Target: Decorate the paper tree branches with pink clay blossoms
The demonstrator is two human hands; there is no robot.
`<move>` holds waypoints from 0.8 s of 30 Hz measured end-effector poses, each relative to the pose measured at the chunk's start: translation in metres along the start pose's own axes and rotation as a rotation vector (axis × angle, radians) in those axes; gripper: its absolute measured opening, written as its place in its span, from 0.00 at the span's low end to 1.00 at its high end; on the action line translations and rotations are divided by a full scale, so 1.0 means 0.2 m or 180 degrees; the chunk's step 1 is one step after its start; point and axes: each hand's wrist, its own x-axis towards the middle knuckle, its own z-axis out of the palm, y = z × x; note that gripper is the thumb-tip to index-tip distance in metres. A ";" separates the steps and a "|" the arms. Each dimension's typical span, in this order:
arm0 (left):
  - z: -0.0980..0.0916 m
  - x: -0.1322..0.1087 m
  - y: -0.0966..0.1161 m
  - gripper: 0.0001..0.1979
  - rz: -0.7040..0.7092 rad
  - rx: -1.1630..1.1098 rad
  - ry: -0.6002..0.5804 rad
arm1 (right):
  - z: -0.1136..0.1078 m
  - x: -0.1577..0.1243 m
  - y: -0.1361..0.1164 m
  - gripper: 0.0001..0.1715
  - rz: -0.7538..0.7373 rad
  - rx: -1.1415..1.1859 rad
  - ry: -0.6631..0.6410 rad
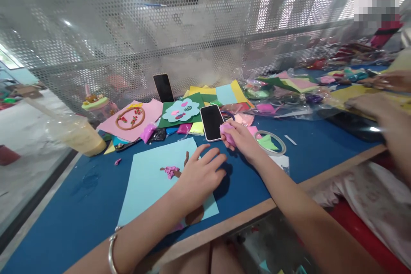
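My left hand [204,171] hovers over the right side of a light blue sheet of paper [144,184], fingers spread and curved, nothing visible in them. On that sheet, brown clay pieces [186,158] and a cluster of pink-purple clay bits [171,172] form a branch-like shape, partly covered by my left hand and forearm. To the right, my right hand [237,137] is closed around a lump of pink-purple clay [227,132], just beside a phone [212,122] lying face up. A small pink-purple crumb [117,162] lies on the blue tabletop left of the sheet.
Behind the sheet are clay packets [184,129], a pink card [109,125] and a green card with a cloud shape [181,110]. A drink cup [77,135] stands left. A tape roll [282,147] lies right. Another person's hands [369,105] are far right; perforated metal [128,43] rises behind.
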 end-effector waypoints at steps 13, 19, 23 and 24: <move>0.05 0.04 -0.01 0.11 0.0359 0.0136 0.0169 | 0.00 -0.01 -0.02 0.06 0.0001 0.0025 -0.0029; 0.03 0.06 -0.03 0.09 0.0107 0.0039 0.0076 | 0.00 0.00 -0.01 0.07 -0.0001 0.0037 -0.0004; 0.00 0.05 -0.06 0.08 -0.0179 -0.0214 0.0207 | 0.00 -0.01 -0.02 0.07 0.0009 -0.0172 -0.0030; 0.00 0.04 -0.07 0.07 -0.0271 -0.0322 0.0260 | -0.01 -0.02 -0.02 0.07 -0.0039 -0.0339 -0.0065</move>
